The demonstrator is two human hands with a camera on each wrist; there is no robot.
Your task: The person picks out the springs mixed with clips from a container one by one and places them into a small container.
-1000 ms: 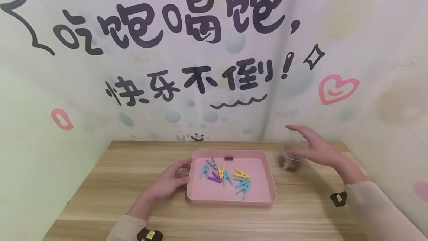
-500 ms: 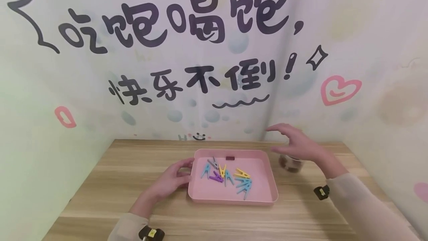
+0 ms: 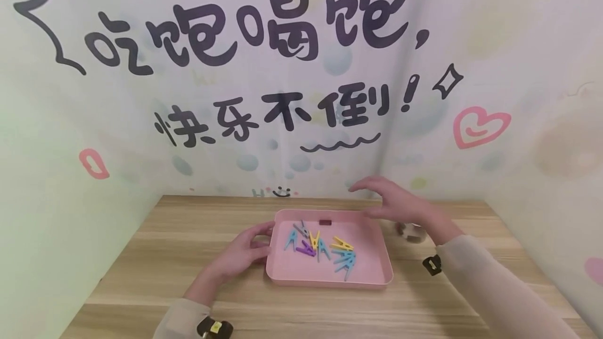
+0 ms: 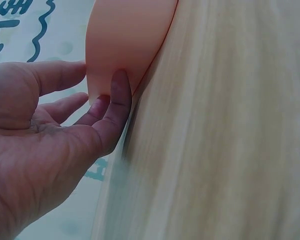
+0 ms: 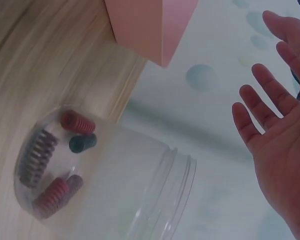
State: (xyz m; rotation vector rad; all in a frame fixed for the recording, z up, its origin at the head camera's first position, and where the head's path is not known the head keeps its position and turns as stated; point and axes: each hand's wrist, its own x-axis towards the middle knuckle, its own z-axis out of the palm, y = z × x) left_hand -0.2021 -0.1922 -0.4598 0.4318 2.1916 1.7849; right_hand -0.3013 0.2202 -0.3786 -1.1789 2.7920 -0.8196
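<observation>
A pink tray [image 3: 372, 271] lies on the table with several clothespins [image 3: 343, 261] inside, in blue, yellow, purple and grey. Near its back wall is a small dark red piece [image 3: 325, 222], too small to make out. The left hand [image 3: 237, 252] touches the tray's left outer wall with its fingertips; the left wrist view shows the fingers [image 4: 121, 97] against that wall. Over the tray's back right corner hovers the right hand [image 3: 393, 200], fingers spread and holding nothing. A clear plastic jar [image 5: 125, 170] with several coil springs [image 5: 40, 155] stands right of the tray, partly hidden by the right hand in the head view.
The wood-grain table [image 3: 188, 229] ends at a white printed wall sheet [image 3: 226, 171] behind the tray. Light walls rise on both sides. Dark wrist-camera mounts [image 3: 215, 327] sit at both sleeves.
The right hand has moved left, from beside the jar to above the tray's back right corner. The left hand stays at the tray's side, and the clothespins lie as before.
</observation>
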